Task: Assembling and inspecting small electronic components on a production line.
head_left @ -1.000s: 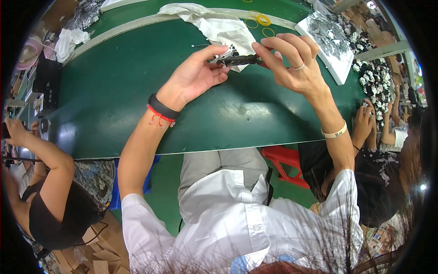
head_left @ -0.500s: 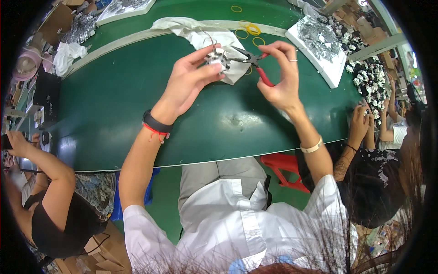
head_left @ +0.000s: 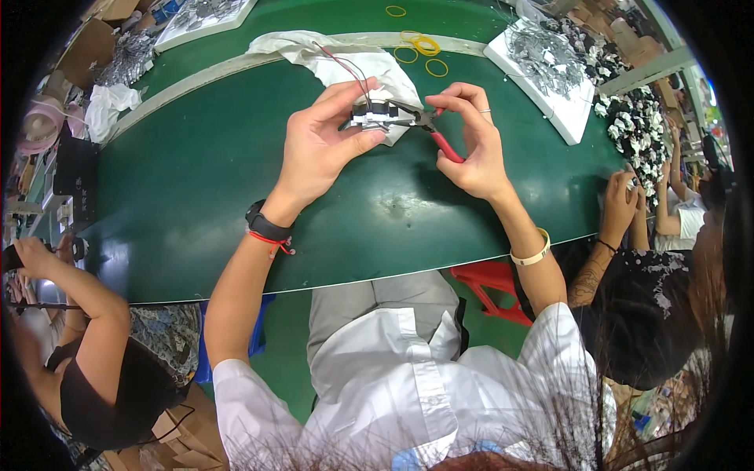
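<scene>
My left hand [head_left: 316,153] pinches a small black-and-white part [head_left: 375,115] between thumb and fingers, raised over the green table. It looks like a motor stator, seen edge-on, with thin dark and reddish wires [head_left: 343,63] rising from its top. In my right hand [head_left: 476,151] is a pair of pliers [head_left: 446,146] with red handles. Their dark jaws point left and reach the right side of the part; whether they grip anything there is too small to tell. A crumpled white cloth [head_left: 302,49] lies behind and partly under the part.
Several yellow rubber bands [head_left: 426,45] lie beyond the cloth. On the right, a white foam tray [head_left: 561,118] holds thin metal pieces beside a heap of black-and-white parts [head_left: 635,133]. Co-workers sit at both sides, one with hands [head_left: 620,206] at the right table edge.
My left hand has turned the part from face-on to edge-on, swinging its wires up and leftward. The pliers and my right hand have shifted slightly left, with the jaws closer against the part.
</scene>
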